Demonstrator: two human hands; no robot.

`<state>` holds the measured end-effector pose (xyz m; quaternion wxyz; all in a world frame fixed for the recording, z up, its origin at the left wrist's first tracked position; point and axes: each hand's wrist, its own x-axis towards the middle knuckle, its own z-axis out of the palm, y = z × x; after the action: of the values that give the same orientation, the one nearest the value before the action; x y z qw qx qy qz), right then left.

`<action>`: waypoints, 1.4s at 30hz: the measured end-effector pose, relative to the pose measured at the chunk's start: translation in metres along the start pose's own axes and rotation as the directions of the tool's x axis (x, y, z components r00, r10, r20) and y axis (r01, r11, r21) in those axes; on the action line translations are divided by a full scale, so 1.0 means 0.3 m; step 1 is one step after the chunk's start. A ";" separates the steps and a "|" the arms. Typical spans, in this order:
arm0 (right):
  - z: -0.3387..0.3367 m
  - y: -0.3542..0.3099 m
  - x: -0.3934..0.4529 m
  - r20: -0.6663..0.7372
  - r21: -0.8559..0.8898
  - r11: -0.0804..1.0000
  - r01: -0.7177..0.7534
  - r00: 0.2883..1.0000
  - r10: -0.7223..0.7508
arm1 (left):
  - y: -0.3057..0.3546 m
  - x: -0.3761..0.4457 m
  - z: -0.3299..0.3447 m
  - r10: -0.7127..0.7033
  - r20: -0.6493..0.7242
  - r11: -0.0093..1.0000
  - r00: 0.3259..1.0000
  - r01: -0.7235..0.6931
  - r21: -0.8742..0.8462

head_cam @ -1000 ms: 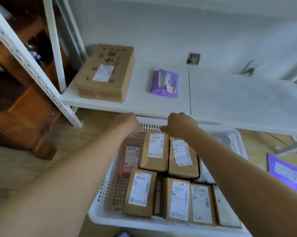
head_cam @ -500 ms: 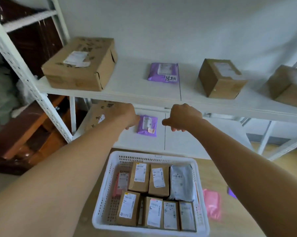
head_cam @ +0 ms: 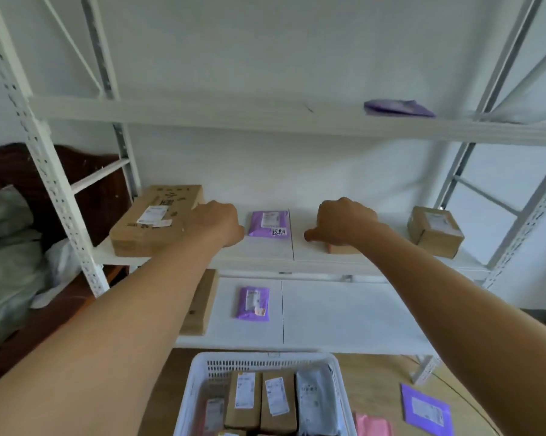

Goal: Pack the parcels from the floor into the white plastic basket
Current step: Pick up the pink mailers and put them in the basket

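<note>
The white plastic basket (head_cam: 267, 358) stands on the floor at the bottom of the view. Inside it are brown box parcels (head_cam: 245, 398) with white labels and a grey bag parcel (head_cam: 312, 401). To its right a purple bag parcel (head_cam: 425, 408) and a pink one (head_cam: 372, 425) lie on the floor. Both my arms reach forward, high above the basket. My left hand (head_cam: 216, 223) and my right hand (head_cam: 344, 223) are curled into fists in front of the middle shelf and hold nothing. A brown box (head_cam: 341, 248) on that shelf is partly hidden behind my right hand.
A white metal shelving rack (head_cam: 76, 247) fills the view. On its middle shelf sit a large cardboard box (head_cam: 146, 228), a purple bag (head_cam: 268, 222) and a small box (head_cam: 435, 231). Another purple bag (head_cam: 253, 303) lies on the lower shelf. Dark wooden furniture and bundles stand at the left.
My hands left the basket's far rim and rose to middle-shelf height, moving apart. The view lifted, so the basket dropped to the bottom of the frame.
</note>
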<state>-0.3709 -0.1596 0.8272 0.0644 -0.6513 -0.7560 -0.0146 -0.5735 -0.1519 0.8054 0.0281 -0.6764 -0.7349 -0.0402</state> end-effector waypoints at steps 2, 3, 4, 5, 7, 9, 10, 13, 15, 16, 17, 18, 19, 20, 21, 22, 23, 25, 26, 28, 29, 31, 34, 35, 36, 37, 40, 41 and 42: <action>-0.072 0.002 -0.069 -0.028 0.007 1.000 -0.012 1.000 0.013 | 0.006 -0.066 -0.058 0.014 -0.020 1.000 1.000 -0.015 -0.007; -0.102 0.002 -0.101 -0.045 0.012 1.000 -0.019 0.999 0.019 | 0.010 -0.095 -0.084 0.026 -0.029 1.000 0.999 -0.026 -0.004; -0.126 0.004 -0.132 -0.060 0.014 1.000 -0.025 0.998 0.026 | 0.015 -0.120 -0.106 0.036 -0.040 0.999 0.999 -0.036 0.001; -0.143 0.008 -0.159 -0.068 0.017 0.999 -0.030 0.997 0.031 | 0.018 -0.144 -0.122 0.046 -0.050 0.999 0.998 -0.046 0.008; -0.166 0.014 -0.210 -0.077 0.023 0.999 -0.038 0.996 0.040 | 0.023 -0.188 -0.144 0.057 -0.062 0.998 0.996 -0.056 0.022; -0.187 0.013 -0.252 -0.092 0.026 0.999 -0.042 0.995 0.045 | 0.028 -0.229 -0.160 0.062 -0.074 0.998 0.995 -0.059 0.033; -0.195 0.012 -0.270 -0.099 0.026 0.999 -0.041 0.994 0.043 | 0.030 -0.249 -0.167 0.064 -0.080 0.997 0.995 -0.061 0.037; -0.210 0.010 -0.315 -0.114 0.019 0.999 -0.034 0.993 0.036 | 0.032 -0.309 -0.181 0.057 -0.089 0.997 0.994 -0.052 0.063; -0.208 0.017 -0.344 -0.123 0.013 0.999 -0.038 0.992 0.039 | 0.040 -0.342 -0.188 0.050 -0.096 0.996 0.994 -0.044 0.073; -0.204 0.025 -0.358 -0.119 0.015 0.999 -0.040 0.992 0.042 | 0.047 -0.357 -0.190 0.045 -0.095 0.996 0.994 -0.038 0.076; -0.197 0.035 -0.371 -0.111 0.018 0.999 -0.041 0.993 0.043 | 0.057 -0.369 -0.192 0.043 -0.094 0.996 0.995 -0.035 0.079; -0.192 0.047 -0.385 -0.102 0.023 0.999 -0.042 0.994 0.045 | 0.070 -0.380 -0.192 0.040 -0.091 0.997 0.995 -0.033 0.076; -0.189 0.062 -0.398 -0.091 0.031 0.999 -0.043 0.995 0.046 | 0.085 -0.390 -0.193 0.037 -0.088 0.997 0.995 -0.031 0.068; -0.187 0.081 -0.411 -0.077 0.044 0.998 -0.044 0.996 0.047 | 0.102 -0.398 -0.192 0.035 -0.087 0.998 0.996 -0.030 0.058; -0.186 0.105 -0.425 -0.062 0.057 0.997 -0.043 0.997 0.047 | 0.121 -0.408 -0.191 0.034 -0.090 0.998 0.995 -0.029 0.049; -0.184 0.133 -0.437 -0.051 0.063 0.997 -0.042 0.998 0.045 | 0.142 -0.417 -0.189 0.030 -0.095 0.999 0.995 -0.026 0.044; -0.182 0.166 -0.450 -0.046 0.062 0.997 -0.041 0.998 0.043 | 0.167 -0.426 -0.185 0.027 -0.095 0.999 0.995 -0.023 0.040; -0.170 0.241 -0.478 -0.035 0.066 0.997 -0.044 0.998 0.047 | 0.234 -0.444 -0.173 0.039 -0.088 0.999 0.995 -0.037 0.029; -0.161 0.282 -0.495 -0.022 0.066 0.997 -0.049 0.998 0.051 | 0.275 -0.454 -0.167 0.051 -0.086 0.999 0.995 -0.049 0.024; -0.141 0.373 -0.531 -0.011 0.048 0.997 -0.064 0.998 0.065 | 0.367 -0.473 -0.155 0.069 -0.085 0.998 0.994 -0.068 0.010; -0.134 0.423 -0.550 -0.012 0.037 0.996 -0.076 0.997 0.076 | 0.418 -0.482 -0.150 0.073 -0.080 0.997 0.994 -0.073 0.005; -0.124 0.529 -0.586 -0.009 0.030 0.996 -0.089 0.996 0.089 | 0.525 -0.504 -0.135 0.069 -0.068 0.997 0.995 -0.070 -0.009; -0.112 0.691 -0.627 -0.024 0.042 0.995 -0.088 0.996 0.089 | 0.685 -0.537 -0.100 0.052 -0.050 0.998 0.997 -0.053 -0.026; -0.101 0.746 -0.640 -0.025 0.045 0.995 -0.088 0.996 0.089 | 0.738 -0.546 -0.083 0.054 -0.041 0.998 0.998 -0.055 -0.024; -0.088 0.799 -0.655 -0.022 0.040 0.995 -0.086 0.996 0.087 | 0.788 -0.552 -0.062 0.057 -0.038 0.998 0.998 -0.058 -0.022; -0.072 0.850 -0.667 -0.022 0.036 0.996 -0.088 0.996 0.088 | 0.836 -0.555 -0.039 0.061 -0.038 0.998 0.997 -0.062 -0.023; -0.025 0.990 -0.687 -0.009 0.063 0.991 -0.115 0.993 0.115 | 0.959 -0.551 0.016 0.073 -0.003 0.997 0.997 -0.073 -0.031; -0.010 1.032 -0.690 0.017 0.072 0.990 -0.124 0.992 0.123 | 0.995 -0.549 0.031 0.073 0.018 0.997 0.997 -0.072 -0.036; 0.007 1.073 -0.689 0.046 0.073 0.989 -0.132 0.991 0.129 | 1.030 -0.544 0.047 0.074 0.034 0.996 0.997 -0.072 -0.045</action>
<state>-0.0238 -0.3140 0.7812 0.0744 -0.6964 -0.7130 0.0318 -0.2519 -0.2873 0.7821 0.0020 -0.7039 -0.7090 -0.0431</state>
